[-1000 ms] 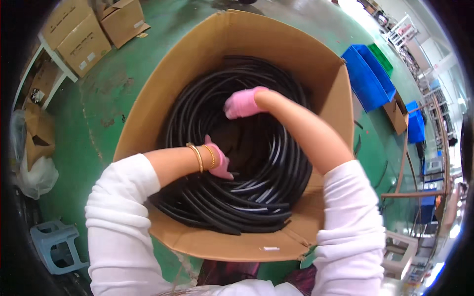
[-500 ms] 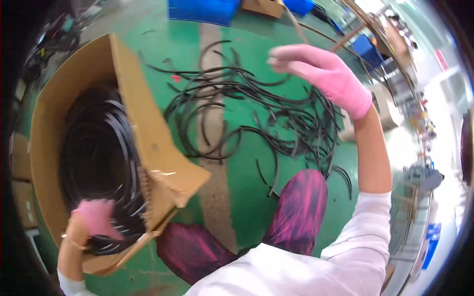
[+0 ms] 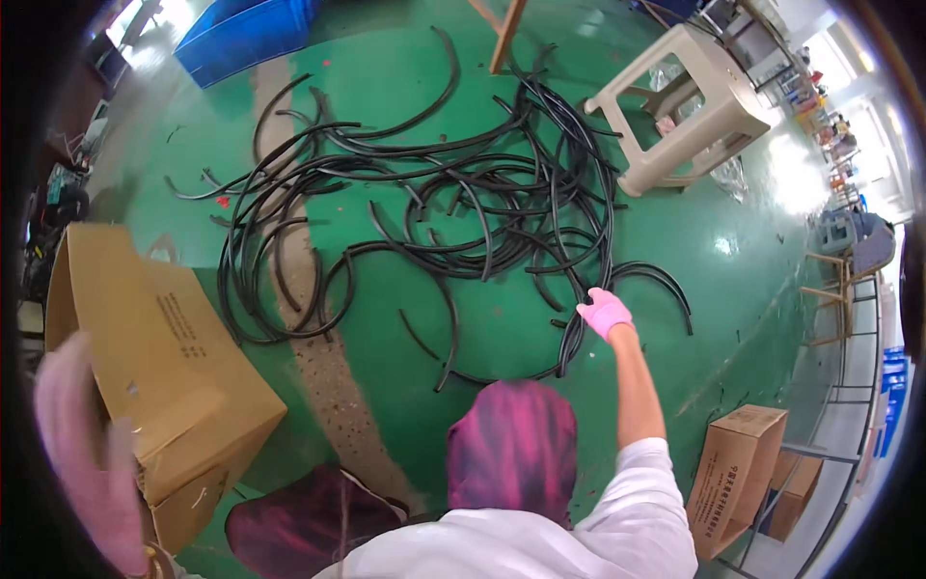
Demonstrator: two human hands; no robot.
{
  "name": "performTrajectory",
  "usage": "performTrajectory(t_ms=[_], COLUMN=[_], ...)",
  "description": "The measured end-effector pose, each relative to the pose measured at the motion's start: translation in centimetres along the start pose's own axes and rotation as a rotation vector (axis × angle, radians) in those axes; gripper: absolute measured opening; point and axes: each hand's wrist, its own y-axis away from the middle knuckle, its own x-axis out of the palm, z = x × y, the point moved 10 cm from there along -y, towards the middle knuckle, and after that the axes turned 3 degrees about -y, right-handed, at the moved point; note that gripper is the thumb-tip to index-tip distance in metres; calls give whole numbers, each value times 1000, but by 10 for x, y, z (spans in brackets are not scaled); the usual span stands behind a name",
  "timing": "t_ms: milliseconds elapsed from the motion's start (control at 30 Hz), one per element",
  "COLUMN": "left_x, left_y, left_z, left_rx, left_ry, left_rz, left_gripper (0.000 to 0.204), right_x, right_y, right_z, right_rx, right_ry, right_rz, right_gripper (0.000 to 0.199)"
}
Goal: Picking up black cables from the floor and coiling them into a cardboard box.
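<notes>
Fingers of the right hand (image 3: 604, 313) are closing on a black hose piece (image 3: 575, 340) at the near edge of the hose pile (image 3: 434, 212) lying on the green floor (image 3: 752, 251). Left hand (image 3: 82, 454), blurred, is raised beside the cardboard box (image 3: 164, 367); its grip probably loose, cannot tell. Step: picking up hose; next calls for a firm hold.

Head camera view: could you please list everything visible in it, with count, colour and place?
Hose pieces: many, black, curved, piled on the floor, centre.
Floor: green.
Large cardboard box: one, brown, left.
Stool: one, beige plastic, upper right.
Crate: one, blue, top left.
Small cardboard boxes: two, brown, lower right.
Right hand: pink glove, at the pile's near edge, touching hose.
Left hand: pink glove, blurred, beside the large box.
</notes>
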Motion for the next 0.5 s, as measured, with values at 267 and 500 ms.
performTrajectory(t_ms=[267,500], left_x=[98,151], left_y=[-94,-129], left_z=[-195,-255], left_rx=[326,440], left_ry=[281,265], left_rz=[48,203], left_gripper=[45,48], right_x=[60,-5], right_y=[-34,37], right_z=[-82,-42], right_rx=[166,-449], right_ry=[87,-63], right_rz=[-214,-214], right_gripper=[26,22])
